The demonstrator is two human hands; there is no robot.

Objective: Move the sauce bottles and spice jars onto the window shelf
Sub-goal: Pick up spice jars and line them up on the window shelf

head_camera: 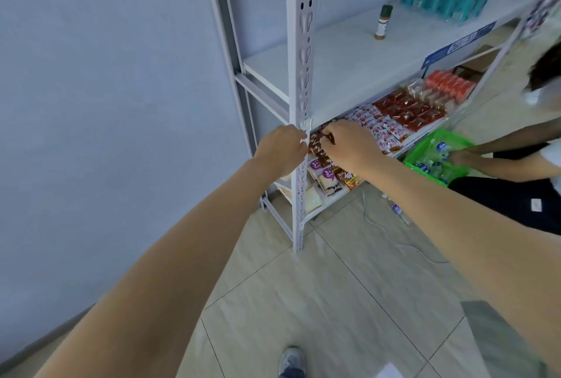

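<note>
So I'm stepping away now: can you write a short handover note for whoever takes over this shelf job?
Left hand: at the rack's front post, fingers curled; what it holds cannot be told.
Right hand: reaching into the lower shelf, fingers on a dark snack packet.
Things: one spice jar stands upright on the white middle shelf.
Done: only that jar is placed, as far as can be seen.
Left: no sauce bottles are visible; find them and the other jars.

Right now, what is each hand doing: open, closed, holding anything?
Left hand: fingers curled at the shelf post; whether it grips it cannot be told.
Right hand: pinching a dark snack packet.
</note>
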